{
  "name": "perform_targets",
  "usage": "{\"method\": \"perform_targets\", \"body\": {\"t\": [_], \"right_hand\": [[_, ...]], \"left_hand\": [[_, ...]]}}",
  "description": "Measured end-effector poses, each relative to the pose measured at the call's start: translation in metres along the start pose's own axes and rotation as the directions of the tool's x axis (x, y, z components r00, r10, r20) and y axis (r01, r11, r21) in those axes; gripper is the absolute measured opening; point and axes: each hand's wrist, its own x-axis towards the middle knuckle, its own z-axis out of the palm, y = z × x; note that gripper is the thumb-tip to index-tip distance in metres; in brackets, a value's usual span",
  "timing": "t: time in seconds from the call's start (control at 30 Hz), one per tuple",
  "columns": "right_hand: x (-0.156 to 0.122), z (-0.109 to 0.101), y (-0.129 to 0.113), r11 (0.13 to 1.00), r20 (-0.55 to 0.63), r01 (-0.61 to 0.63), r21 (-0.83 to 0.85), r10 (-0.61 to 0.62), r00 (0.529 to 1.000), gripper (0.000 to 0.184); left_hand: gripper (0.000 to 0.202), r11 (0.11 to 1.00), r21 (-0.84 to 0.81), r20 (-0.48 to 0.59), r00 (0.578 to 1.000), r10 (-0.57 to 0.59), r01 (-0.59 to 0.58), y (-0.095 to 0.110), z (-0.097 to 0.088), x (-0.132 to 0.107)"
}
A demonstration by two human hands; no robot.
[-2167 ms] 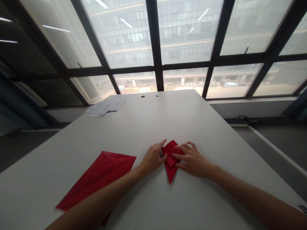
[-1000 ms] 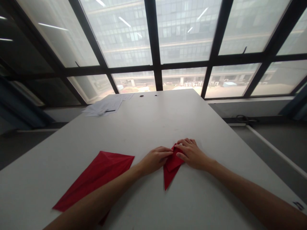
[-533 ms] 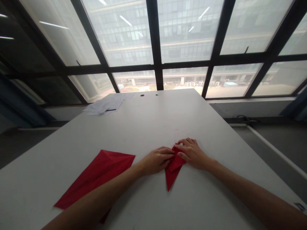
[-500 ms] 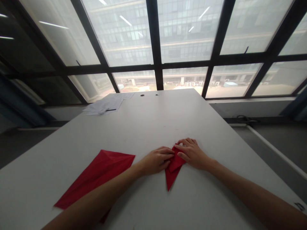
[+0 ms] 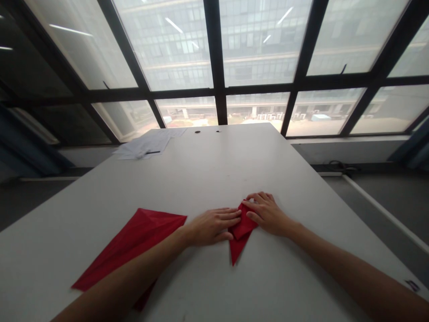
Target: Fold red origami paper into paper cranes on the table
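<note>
A small folded red sheet point(image 5: 241, 227) lies on the white table point(image 5: 214, 174), its narrow point aimed toward me. Whether it is paper or cloth I cannot tell. My left hand point(image 5: 214, 226) rests flat with fingers stretched over the sheet's left edge. On the other side, my right hand point(image 5: 264, 213) presses the upper right part with its fingers spread. Part of the sheet is hidden beneath the fingers. A larger red sheet point(image 5: 134, 241) lies spread to the left, partly covered by my left forearm.
Loose white papers point(image 5: 144, 146) with a dark pen point(image 5: 153, 152) on them lie at the table's far left. Two small dark spots, one a round hole point(image 5: 197, 132), show near the far edge. Tall windows stand beyond, and a dark cable point(image 5: 342, 167) lies past the right edge.
My left hand's bent fingers have straightened and now lie flat along the left edge of the small sheet. My right hand stays nearly in place. The view has shifted slightly.
</note>
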Motion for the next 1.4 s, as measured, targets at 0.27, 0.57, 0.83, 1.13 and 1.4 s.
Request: {"method": "perform_targets", "body": {"t": [0.27, 0.57, 0.83, 1.13, 1.4], "right_hand": [[-0.0004, -0.0013, -0.0018, 1.0, -0.013, 0.015, -0.001, -0.015, 1.0, 0.036], [-0.0008, -0.0001, -0.0023, 0.999, -0.009, 0.022, -0.026, -0.022, 1.0, 0.043], [-0.0014, -0.0024, -0.0025, 1.0, 0.01, 0.016, -0.021, -0.016, 1.0, 0.041], [-0.001, -0.0013, -0.0026, 0.999, 0.012, 0.016, -0.029, -0.015, 1.0, 0.041], [-0.0012, -0.0011, -0.0023, 0.999, 0.012, 0.012, -0.038, -0.011, 1.0, 0.046]], "left_hand": [[0.073, 1.0, -0.015, 0.069, 0.998, 0.016, -0.015, -0.0032, -0.0003, -0.0051], [0.061, 0.998, -0.041, -0.005, 0.999, -0.038, 0.038, -0.0022, 0.0018, -0.0051], [0.046, 0.995, -0.098, -0.008, 1.0, 0.012, -0.013, -0.0071, -0.001, -0.0039], [0.053, 0.995, -0.098, 0.003, 0.999, 0.033, -0.032, -0.007, -0.0013, -0.0045], [0.056, 0.991, -0.13, 0.008, 0.999, 0.045, -0.044, -0.0059, -0.0023, -0.002]]}}
